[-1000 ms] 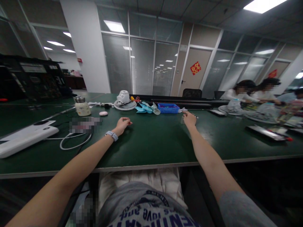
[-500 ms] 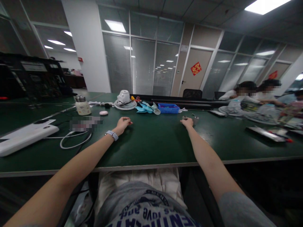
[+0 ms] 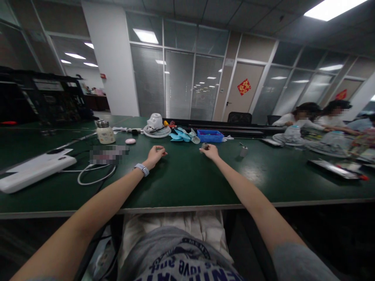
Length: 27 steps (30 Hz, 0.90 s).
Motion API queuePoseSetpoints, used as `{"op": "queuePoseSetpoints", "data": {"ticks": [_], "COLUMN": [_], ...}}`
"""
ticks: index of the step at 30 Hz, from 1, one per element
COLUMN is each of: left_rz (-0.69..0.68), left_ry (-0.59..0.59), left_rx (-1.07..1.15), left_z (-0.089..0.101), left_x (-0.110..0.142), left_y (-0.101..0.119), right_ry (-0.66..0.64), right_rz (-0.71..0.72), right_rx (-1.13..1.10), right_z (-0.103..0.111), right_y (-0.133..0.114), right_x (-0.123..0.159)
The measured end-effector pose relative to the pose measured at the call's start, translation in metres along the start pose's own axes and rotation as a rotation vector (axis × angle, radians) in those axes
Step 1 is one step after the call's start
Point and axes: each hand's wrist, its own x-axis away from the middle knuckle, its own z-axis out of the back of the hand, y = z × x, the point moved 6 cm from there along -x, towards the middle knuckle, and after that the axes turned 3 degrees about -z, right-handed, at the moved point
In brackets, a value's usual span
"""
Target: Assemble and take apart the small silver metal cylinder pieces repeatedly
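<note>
My right hand (image 3: 211, 151) is closed on a small grey metal cylinder (image 3: 205, 146), held by the fingertips just above or at the table top; the fingers cover part of it. To its right, a second small grey metal cylinder (image 3: 243, 151) stands upright on the table, with a thin piece sticking up from its top. My left hand (image 3: 156, 155), with a watch on the wrist, rests at the table with its fingers curled and the tips close together. Whether anything is between those fingers cannot be made out.
Along the back of the green table (image 3: 178, 187) are a white fan part (image 3: 155, 127), light-blue fan blades (image 3: 180, 135) and a blue basket (image 3: 209, 136). A bottle (image 3: 105, 134), cables and a white power strip (image 3: 38, 173) lie left. Other people (image 3: 307, 117) sit at the right.
My right hand has moved left, away from the standing cylinder, carrying the other one toward the middle. My left hand has stayed nearly still; the view has shifted slightly.
</note>
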Motion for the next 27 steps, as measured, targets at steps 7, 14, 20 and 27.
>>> {"op": "queuePoseSetpoints", "data": {"ticks": [7, 14, 20, 27], "left_rz": [-0.452, -0.541, -0.56, -0.624], "left_ry": [-0.058, -0.082, -0.11, -0.07], "left_rx": [-0.247, -0.383, -0.426, -0.438], "left_z": [-0.015, -0.034, -0.038, -0.043], "left_x": [0.024, 0.03, 0.03, 0.038], "left_y": [0.037, 0.048, 0.05, 0.065], "right_ry": [-0.342, -0.344, -0.257, -0.26], "right_rz": [0.266, 0.381, 0.357, 0.314], "right_rx": [-0.312, -0.408, -0.326, -0.315], "right_z": [-0.099, -0.105, -0.096, -0.089], "right_y": [-0.081, -0.087, -0.088, -0.089], "right_x": [0.053, 0.068, 0.072, 0.074]}}
